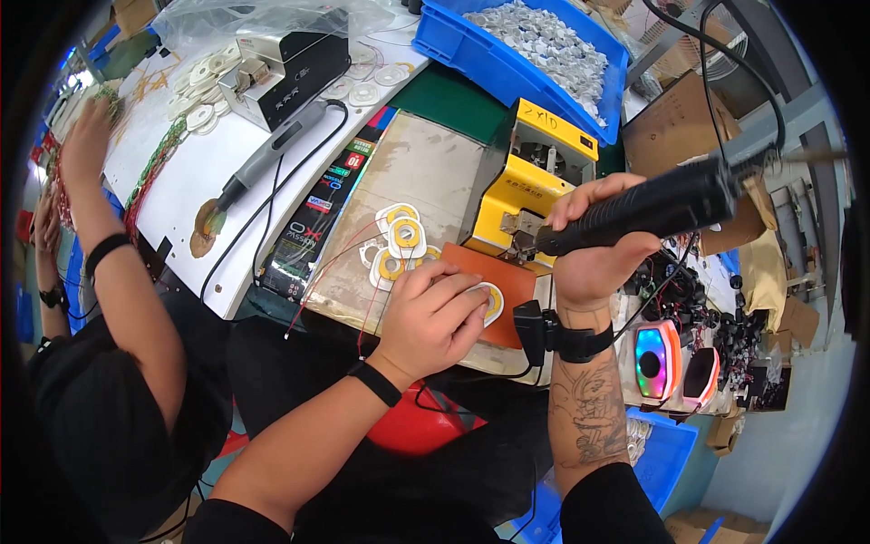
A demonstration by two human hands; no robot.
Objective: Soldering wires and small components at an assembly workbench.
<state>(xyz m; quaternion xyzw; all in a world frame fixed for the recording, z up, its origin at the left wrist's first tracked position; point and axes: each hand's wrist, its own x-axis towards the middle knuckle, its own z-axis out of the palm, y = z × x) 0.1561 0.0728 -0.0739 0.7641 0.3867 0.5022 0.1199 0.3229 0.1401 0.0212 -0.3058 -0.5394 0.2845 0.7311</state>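
Observation:
My right hand (603, 218) grips the thick black handle of a soldering iron (648, 207), its front end close to the metal outlet of a yellow box-shaped machine (521, 181). My left hand (433, 313) is closed, its fingertips at a round white part with a yellow ring (492, 305) on an orange-brown pad (498, 265). The fingers hide part of that piece. Beside the hand, several similar white-and-yellow ring parts (405, 234) lie in a loose heap, with thin red wires (349, 247) running from them.
A blue bin (471, 43) of small silvery-white pieces stands at the back. On the white table at left lie a grey-handled tool (281, 145), a black-and-silver machine (290, 77) and white discs (204, 82). A co-worker's arm (118, 236) works there. Lit speaker-like units (654, 363) stand at right.

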